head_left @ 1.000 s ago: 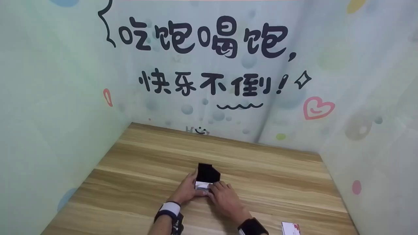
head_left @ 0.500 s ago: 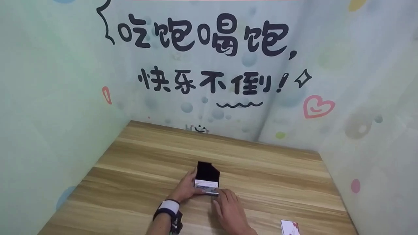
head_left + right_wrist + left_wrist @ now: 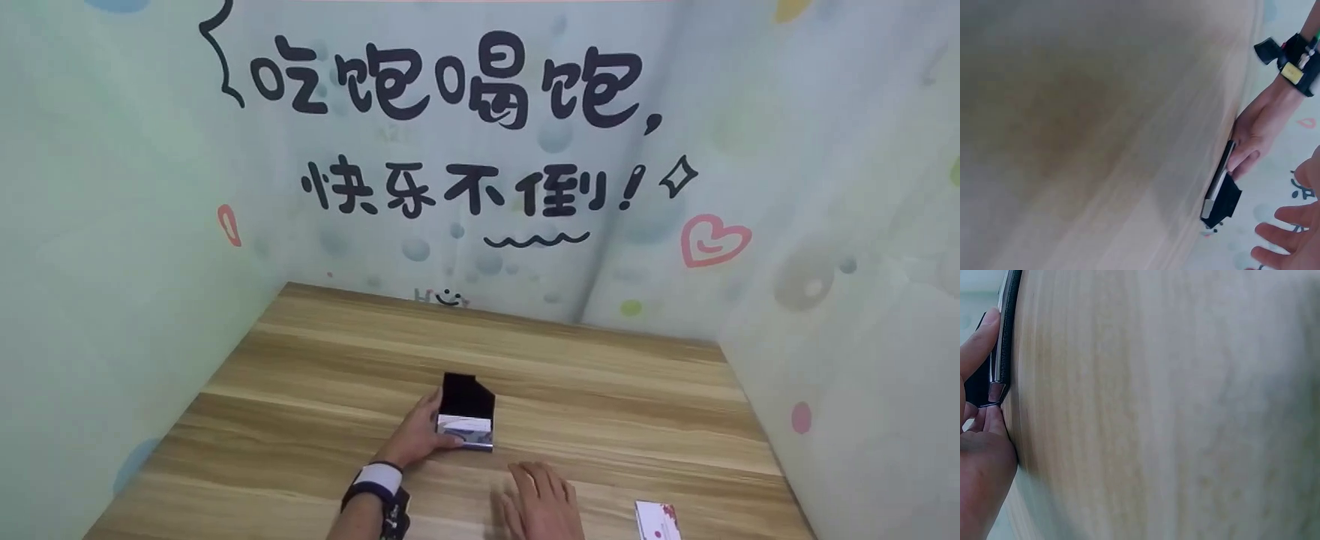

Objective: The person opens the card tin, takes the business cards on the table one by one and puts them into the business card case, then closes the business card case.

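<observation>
A black business card case (image 3: 468, 394) stands with its flap raised on the wooden table, a silvery metal edge along its front. White cards (image 3: 463, 423) show inside it. My left hand (image 3: 414, 436) grips the case at its left side, the thumb lying over the front edge; in the left wrist view the thumb and fingers of that hand (image 3: 985, 467) pinch the end of the case (image 3: 1007, 337). Nearer to me and to the right, my right hand (image 3: 541, 496) hovers apart from the case with its fingers spread and holding nothing. The right wrist view shows those fingers (image 3: 1292, 233) extended.
A white card with a red floral print (image 3: 658, 519) lies at the table's front right. Pale printed curtains (image 3: 480, 150) with black lettering enclose the table (image 3: 600, 390) at the back and on both sides.
My right hand has come off the case's front right corner and drawn back toward me and to the right. The left hand keeps its hold on the case.
</observation>
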A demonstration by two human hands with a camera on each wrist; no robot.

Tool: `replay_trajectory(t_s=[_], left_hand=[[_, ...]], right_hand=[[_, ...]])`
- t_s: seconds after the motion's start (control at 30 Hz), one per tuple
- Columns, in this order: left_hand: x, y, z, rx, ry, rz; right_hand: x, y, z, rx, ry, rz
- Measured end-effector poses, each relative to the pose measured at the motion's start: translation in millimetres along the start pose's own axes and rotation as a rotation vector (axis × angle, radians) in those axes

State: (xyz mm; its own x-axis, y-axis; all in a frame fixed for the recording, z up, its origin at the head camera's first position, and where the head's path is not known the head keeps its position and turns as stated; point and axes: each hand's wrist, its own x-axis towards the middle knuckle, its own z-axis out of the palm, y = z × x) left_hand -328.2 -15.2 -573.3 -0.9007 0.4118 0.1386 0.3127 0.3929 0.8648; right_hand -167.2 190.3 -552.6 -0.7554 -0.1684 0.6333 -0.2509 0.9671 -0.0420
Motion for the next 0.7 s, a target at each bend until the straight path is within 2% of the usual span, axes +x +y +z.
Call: replay_trajectory(t_s=[0.2, 0.27, 0.5, 0.57, 0.7], left_hand=[[-0.1, 0.4, 0.8, -0.019, 0.001, 0.023], [0.6, 0.5, 1.8, -0.022, 0.001, 0.033], [2.5, 2.4, 2.3, -0.03, 0.006, 0.048], [2.4, 3.0, 2.2, -0.025, 0.009, 0.038], [1.1, 1.7, 2.1, -0.011, 0.013, -0.003]], right_hand=[[-10.3, 12.4, -4.5, -0.065, 0.12, -0.066], [-13.5, 17.8, -6.6, -0.073, 0.133, -0.079], [-28.7, 36.8, -21.9, -0.124, 0.041, -0.066], [-33.9, 42.1, -25.5, -0.143, 0.016, -0.045], [-44.7, 55.1, -26.9, -0.153, 0.021, -0.022]])
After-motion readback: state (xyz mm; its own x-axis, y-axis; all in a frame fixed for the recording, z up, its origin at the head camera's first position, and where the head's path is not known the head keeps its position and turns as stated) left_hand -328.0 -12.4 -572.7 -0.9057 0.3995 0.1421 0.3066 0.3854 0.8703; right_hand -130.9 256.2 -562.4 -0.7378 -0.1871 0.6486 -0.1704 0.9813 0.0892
